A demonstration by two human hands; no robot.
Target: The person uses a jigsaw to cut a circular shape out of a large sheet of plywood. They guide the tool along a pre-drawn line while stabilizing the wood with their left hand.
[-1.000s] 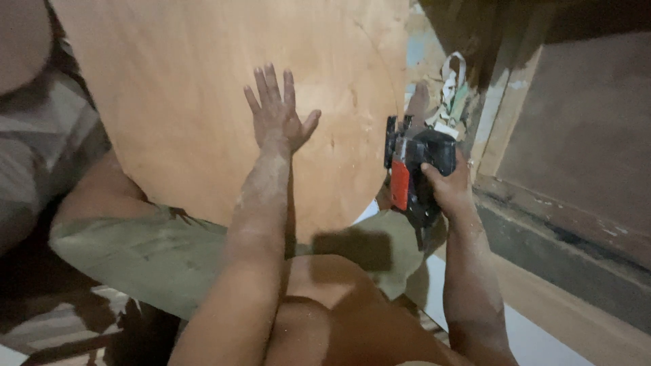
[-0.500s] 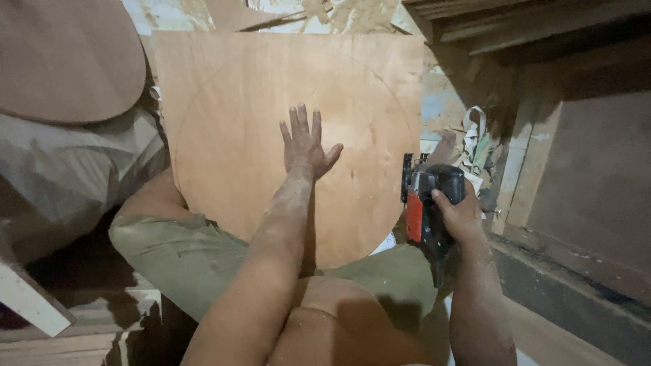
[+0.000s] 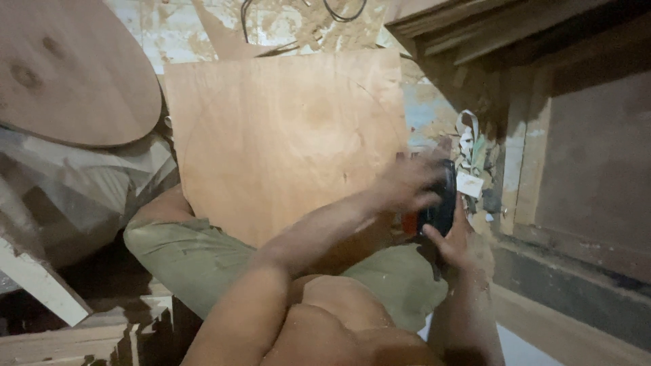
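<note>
A plywood sheet with a curved pencil line on it leans across my legs in olive shorts. A black and red power saw sits at the sheet's right edge. My right hand grips the saw from below. My left hand, blurred with motion, has reached over to the saw's top and touches it. How firmly it holds the tool is unclear.
A round plywood disc rests at the upper left on pale sacking. Wooden beams and a dark board panel stand at the right. Wood scraps and sawdust lie behind the sheet, and loose timber pieces at the lower left.
My left hand has left the flat of the plywood sheet and swung right onto the saw. The view has tilted up, showing more of the sheet and the disc.
</note>
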